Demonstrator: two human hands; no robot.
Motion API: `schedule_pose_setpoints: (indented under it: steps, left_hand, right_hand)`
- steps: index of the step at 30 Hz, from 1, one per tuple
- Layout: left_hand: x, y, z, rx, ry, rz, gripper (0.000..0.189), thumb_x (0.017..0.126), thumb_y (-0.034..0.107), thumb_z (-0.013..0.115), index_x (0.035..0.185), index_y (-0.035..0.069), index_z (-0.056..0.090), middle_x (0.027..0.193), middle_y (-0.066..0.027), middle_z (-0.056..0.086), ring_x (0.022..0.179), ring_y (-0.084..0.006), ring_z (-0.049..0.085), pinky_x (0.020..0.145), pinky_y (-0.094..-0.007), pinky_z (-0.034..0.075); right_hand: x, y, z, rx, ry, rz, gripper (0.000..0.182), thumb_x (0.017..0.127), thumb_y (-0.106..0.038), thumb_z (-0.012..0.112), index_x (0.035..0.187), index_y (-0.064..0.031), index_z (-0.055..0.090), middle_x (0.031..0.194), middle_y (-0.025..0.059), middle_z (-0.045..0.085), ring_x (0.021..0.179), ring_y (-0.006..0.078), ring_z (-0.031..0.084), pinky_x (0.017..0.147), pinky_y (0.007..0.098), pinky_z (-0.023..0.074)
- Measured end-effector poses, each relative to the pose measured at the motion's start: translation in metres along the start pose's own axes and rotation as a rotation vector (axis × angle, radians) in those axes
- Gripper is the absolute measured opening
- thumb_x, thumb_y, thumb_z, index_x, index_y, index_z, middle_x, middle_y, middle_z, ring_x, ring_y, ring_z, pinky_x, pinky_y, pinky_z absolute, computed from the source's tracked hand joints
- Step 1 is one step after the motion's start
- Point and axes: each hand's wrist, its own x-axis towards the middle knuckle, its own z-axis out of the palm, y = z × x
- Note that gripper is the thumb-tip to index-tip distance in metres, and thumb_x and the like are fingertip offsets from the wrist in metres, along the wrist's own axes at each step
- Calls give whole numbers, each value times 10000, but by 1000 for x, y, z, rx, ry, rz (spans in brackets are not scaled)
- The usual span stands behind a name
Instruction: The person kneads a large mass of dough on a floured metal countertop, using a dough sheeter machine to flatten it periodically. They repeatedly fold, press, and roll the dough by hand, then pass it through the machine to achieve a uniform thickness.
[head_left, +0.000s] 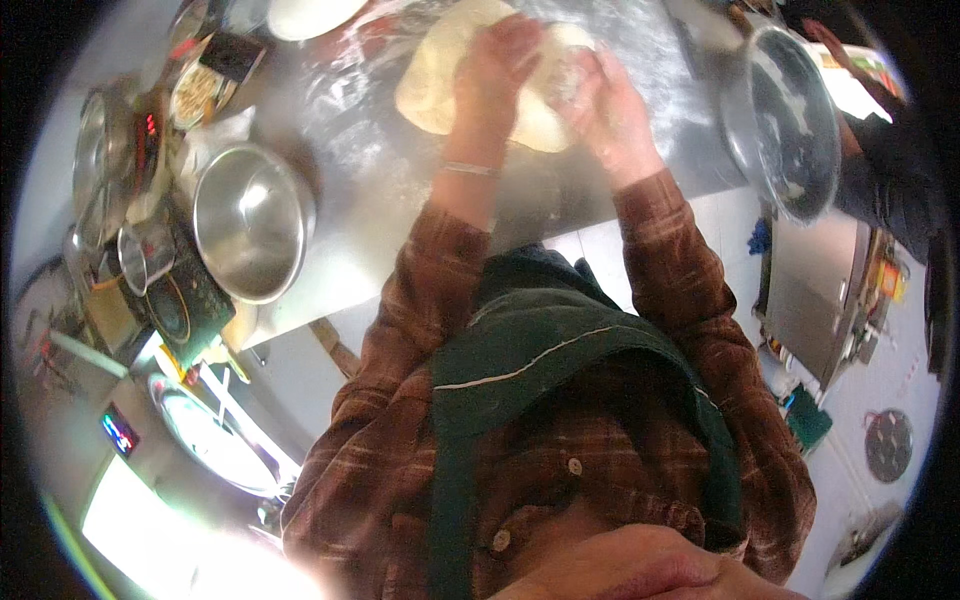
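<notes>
A flattened sheet of pale dough lies on the flour-dusted metal worktop, at the top middle of the view. Over the middle of the dough is my left hand, blurred, with its fingers bent toward the right. My right hand is at the dough's right edge, palm turned inward and whitened with flour. Blur and overlap hide whether either hand grips the dough. Both forearms wear brown plaid sleeves, and a light band circles my left wrist.
An empty steel bowl stands left, near an induction cooker and a clear measuring jug. Farther up are a bowl of pale pieces and a white bowl. A large clear basin stands right, beside another person's arm.
</notes>
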Motion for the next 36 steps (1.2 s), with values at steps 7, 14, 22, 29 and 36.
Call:
schedule_pose_setpoints:
  steps: [7,14,22,29,36]
  left_hand:
    - [-28,-7,23,111,-243,209,354,909,240,342,1087,-20,503,1042,-129,585,983,-218,548,874,-324,412]
    - [-27,-9,-3,-81,-43,210,429,907,287,289,1119,-44,461,1133,-178,524,1055,-275,495,944,-359,361]
    - [-42,6,1,-169,-18,234,489,920,356,244,1187,-17,413,1254,-179,425,1177,-261,393,1012,-359,288]
    - [-50,-19,8,-15,-8,334,533,919,423,241,1229,12,381,1255,-179,422,1181,-284,386,1008,-401,293]
    - [-24,4,2,-109,-31,222,489,924,390,267,1188,11,427,1212,-165,466,1118,-293,452,953,-407,354]
  right_hand:
    - [-12,17,9,-461,-119,-77,162,889,-211,468,909,-65,536,843,25,578,699,154,547,634,284,450]
    - [-33,45,19,-1103,-269,-578,223,864,-176,486,1016,-14,504,945,127,539,864,243,530,752,330,416]
    - [-43,54,27,-1095,-512,-603,488,858,-208,496,1231,65,338,1282,229,350,1215,333,330,1009,361,258]
    - [-25,41,34,-1020,-557,-358,583,898,-268,423,1339,33,188,1404,166,208,1304,272,192,1056,357,165]
    - [-31,42,21,-1128,-518,-501,544,863,-235,509,1286,38,303,1336,210,312,1257,310,288,1032,351,229]
